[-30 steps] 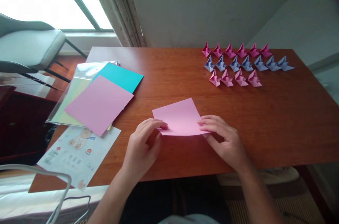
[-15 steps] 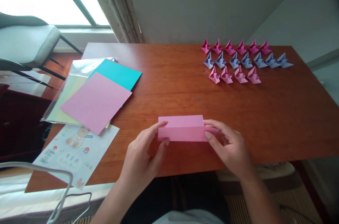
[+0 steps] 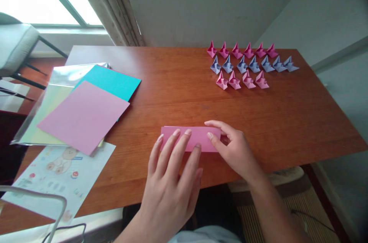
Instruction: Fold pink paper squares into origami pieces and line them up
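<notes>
A pink sheet of origami paper, folded over into a long narrow strip, lies near the front edge of the wooden table. My left hand is over its left half, fingers spread and fingertips on or just above the paper. At the strip's right end, my right hand pinches the paper between thumb and forefinger. Part of the strip's left lower edge is hidden under my left fingers.
Folded paper figures stand in rows at the back right: dark pink, lavender and light pink. To the left lie a pink sheet, a teal sheet, a plastic packet and a bear-printed sheet.
The pink paper's near flap has been folded up over the rest. My left hand has gone from gripping the left end to lying spread over the strip. The view has shifted right.
</notes>
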{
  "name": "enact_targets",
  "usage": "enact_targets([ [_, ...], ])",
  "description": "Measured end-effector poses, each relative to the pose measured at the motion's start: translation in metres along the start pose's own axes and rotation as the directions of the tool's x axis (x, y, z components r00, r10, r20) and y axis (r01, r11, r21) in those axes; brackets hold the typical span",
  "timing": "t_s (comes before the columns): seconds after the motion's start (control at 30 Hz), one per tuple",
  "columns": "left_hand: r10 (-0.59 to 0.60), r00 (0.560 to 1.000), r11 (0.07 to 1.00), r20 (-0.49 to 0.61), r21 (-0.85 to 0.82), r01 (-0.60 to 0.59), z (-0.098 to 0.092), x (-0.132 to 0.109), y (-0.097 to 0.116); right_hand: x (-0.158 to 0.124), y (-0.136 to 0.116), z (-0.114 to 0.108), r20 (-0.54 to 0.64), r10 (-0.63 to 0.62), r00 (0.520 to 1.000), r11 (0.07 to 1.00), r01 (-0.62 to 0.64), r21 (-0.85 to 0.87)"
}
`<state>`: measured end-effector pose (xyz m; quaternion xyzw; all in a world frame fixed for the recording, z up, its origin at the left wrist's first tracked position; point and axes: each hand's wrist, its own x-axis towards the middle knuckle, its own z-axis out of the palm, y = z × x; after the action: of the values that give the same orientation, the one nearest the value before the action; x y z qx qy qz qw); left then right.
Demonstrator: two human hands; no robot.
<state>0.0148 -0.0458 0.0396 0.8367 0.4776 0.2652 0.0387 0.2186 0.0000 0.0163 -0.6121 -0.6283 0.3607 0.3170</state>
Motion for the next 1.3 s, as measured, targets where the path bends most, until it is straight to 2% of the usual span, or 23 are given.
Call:
enact_targets([
  [0.07,0.025,0.998,1.000,0.056,0.017,-0.026,0.005,-0.002,0.004,0.002,-0.001,-0.001,0.004,-0.003,1.000,1.000,0.003,-0.009],
  [0.27,-0.020,0.978,0.998,0.208,0.070,0.006,0.015,-0.006,0.005,0.006,-0.005,-0.005,-0.037,-0.073,0.997,0.991,0.068,-0.119],
  [0.43,-0.046,0.968,0.996,0.246,0.084,0.026,0.018,-0.007,0.006,0.006,-0.001,-0.006,-0.109,-0.167,0.980,0.962,0.138,-0.234],
  [0.63,-0.062,0.966,0.997,0.250,0.069,0.046,0.020,-0.009,0.007,0.001,0.004,-0.003,-0.101,-0.281,0.954,0.908,0.231,-0.349],
  [0.9,-0.073,0.963,0.996,0.260,0.075,0.055,0.021,-0.010,0.007,-0.002,0.008,-0.003,-0.084,-0.272,0.959,0.894,0.219,-0.391],
  [1.3,-0.082,0.953,0.994,0.293,0.087,0.059,0.024,-0.007,0.005,0.010,0.000,-0.007,0.059,-0.159,0.986,0.837,0.166,-0.522],
])
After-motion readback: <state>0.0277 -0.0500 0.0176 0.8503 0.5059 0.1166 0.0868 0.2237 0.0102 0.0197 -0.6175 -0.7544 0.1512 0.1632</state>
